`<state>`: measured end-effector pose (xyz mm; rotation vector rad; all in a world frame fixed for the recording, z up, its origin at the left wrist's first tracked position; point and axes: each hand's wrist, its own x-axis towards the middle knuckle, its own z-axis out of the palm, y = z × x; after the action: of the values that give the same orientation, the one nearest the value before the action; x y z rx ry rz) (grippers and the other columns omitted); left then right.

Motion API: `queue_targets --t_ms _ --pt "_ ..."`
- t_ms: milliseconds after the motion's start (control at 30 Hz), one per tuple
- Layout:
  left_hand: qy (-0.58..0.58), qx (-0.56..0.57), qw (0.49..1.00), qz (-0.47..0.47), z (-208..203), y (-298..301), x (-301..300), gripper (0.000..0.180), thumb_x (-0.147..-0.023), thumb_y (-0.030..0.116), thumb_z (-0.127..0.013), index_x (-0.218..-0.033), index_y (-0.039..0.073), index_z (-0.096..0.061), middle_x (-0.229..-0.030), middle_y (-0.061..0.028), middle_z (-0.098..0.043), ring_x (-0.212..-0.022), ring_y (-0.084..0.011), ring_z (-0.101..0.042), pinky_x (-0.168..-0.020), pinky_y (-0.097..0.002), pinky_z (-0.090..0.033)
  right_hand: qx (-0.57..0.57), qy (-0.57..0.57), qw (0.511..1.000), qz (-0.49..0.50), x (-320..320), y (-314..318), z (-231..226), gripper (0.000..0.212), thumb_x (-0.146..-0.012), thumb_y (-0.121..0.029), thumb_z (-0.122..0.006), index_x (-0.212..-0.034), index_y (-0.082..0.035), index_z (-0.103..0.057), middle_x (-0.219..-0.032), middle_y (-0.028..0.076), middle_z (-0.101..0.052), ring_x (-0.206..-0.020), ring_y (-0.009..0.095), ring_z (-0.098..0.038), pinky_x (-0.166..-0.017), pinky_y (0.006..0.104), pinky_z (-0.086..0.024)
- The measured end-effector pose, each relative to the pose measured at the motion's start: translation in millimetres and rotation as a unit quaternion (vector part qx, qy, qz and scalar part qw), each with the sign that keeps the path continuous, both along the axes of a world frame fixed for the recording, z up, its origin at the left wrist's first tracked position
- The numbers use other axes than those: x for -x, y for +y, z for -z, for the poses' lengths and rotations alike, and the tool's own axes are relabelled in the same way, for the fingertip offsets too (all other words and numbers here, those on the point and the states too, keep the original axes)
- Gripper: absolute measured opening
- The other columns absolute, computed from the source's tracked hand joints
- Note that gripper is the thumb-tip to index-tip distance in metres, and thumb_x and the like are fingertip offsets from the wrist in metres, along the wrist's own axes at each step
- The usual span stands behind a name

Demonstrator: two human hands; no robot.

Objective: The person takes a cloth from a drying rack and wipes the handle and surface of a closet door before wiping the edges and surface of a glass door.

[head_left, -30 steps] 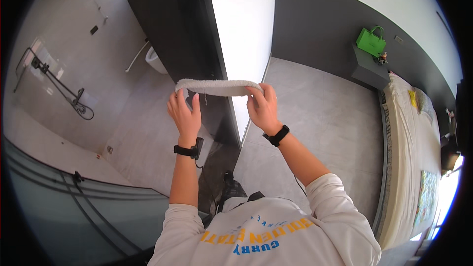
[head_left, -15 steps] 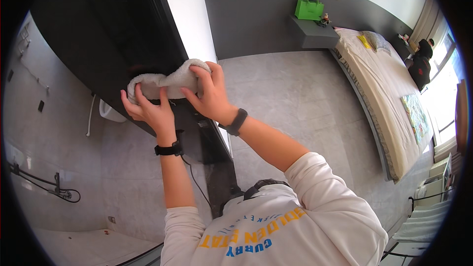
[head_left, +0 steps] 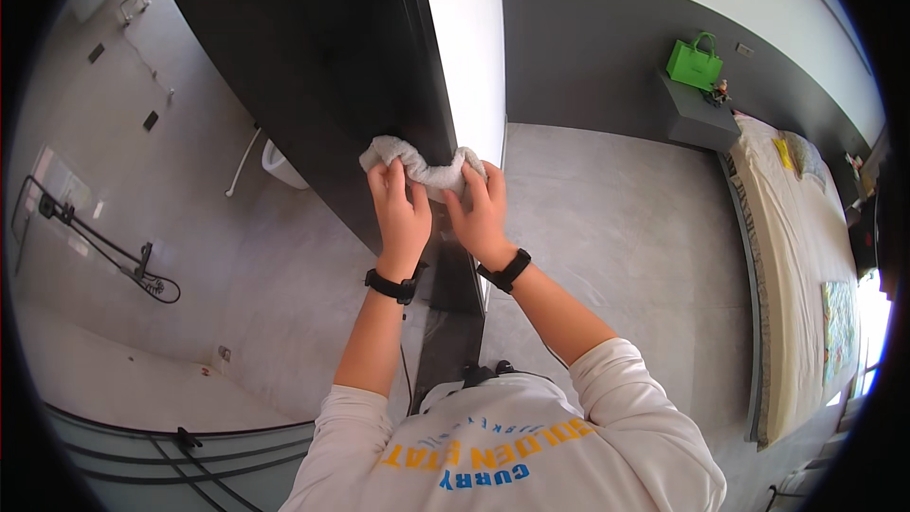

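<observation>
my left hand [head_left: 406, 224] and right hand [head_left: 482, 218] both grip a pale grey cloth [head_left: 438, 175], bunched between them and dipping mid-way, gathered but not set down. beyond my hands stands a dark panel [head_left: 313, 57]; i cannot tell whether the cloth touches it.

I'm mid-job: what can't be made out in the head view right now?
In the head view:
Grey cloth: far side hidden by its own near folds; contact with the black panel can't be told.
Left hand and right hand: palms hidden by the hands' backs.
White toilet bowl: partly behind the black panel.
Small ornament: too small for detail.
Bright patch, far right: cut off by the lens rim.
</observation>
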<state>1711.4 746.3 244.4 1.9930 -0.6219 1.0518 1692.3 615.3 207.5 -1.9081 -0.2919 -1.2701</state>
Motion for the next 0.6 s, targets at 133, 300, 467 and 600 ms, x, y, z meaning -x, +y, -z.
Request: queue_targets --t_ms 133,300,467,600 --pt "-0.046 -0.016 0.999 0.017 -15 -12 7 0.060 -0.088 -0.004 -0.053 -0.145 -0.005 -0.035 -0.139 -0.0271 -0.038 -0.127 -0.0416 -0.042 -0.102 -0.0445 -0.041 0.008 -0.015 1.000 -0.008 4 -2 -9 0.050 -0.080 -0.005 -0.071 -0.127 0.002 -0.054 -0.126 0.025 -0.053 -0.112 0.042 -0.053 -0.095 0.0460 -0.044" --pt "-0.075 -0.061 0.995 -0.010 -25 -22 0 0.062 -0.092 0.001 -0.047 -0.150 -0.004 -0.026 -0.153 -0.0306 -0.022 -0.140 -0.0475 -0.026 -0.114 -0.0508 -0.025 0.041 -0.030 0.998 -0.044 4 -11 -34 0.051 -0.082 -0.003 -0.065 -0.131 0.004 -0.052 -0.138 0.027 -0.045 -0.122 0.044 -0.048 -0.101 0.0467 -0.040" --pt "-0.091 -0.055 0.994 0.015 -54 -20 -14 0.059 -0.094 0.003 -0.042 -0.150 -0.005 -0.025 -0.156 -0.0310 -0.016 -0.145 -0.0476 -0.017 -0.118 -0.0513 -0.016 0.062 -0.038 0.994 -0.077 0 -19 -67 0.051 -0.084 -0.004 -0.063 -0.133 0.005 -0.050 -0.139 0.026 -0.045 -0.124 0.044 -0.046 -0.104 0.0467 -0.037" --pt "-0.126 -0.060 0.990 0.009 -90 -24 -23 0.057 -0.095 0.000 -0.038 -0.151 -0.004 -0.025 -0.159 -0.0272 -0.012 -0.148 -0.0423 -0.012 -0.119 -0.0472 -0.015 0.064 -0.067 0.992 -0.089 -7 -18 -88 0.054 -0.084 -0.003 -0.062 -0.135 0.004 -0.048 -0.138 0.026 -0.046 -0.123 0.043 -0.047 -0.104 0.0466 -0.037"
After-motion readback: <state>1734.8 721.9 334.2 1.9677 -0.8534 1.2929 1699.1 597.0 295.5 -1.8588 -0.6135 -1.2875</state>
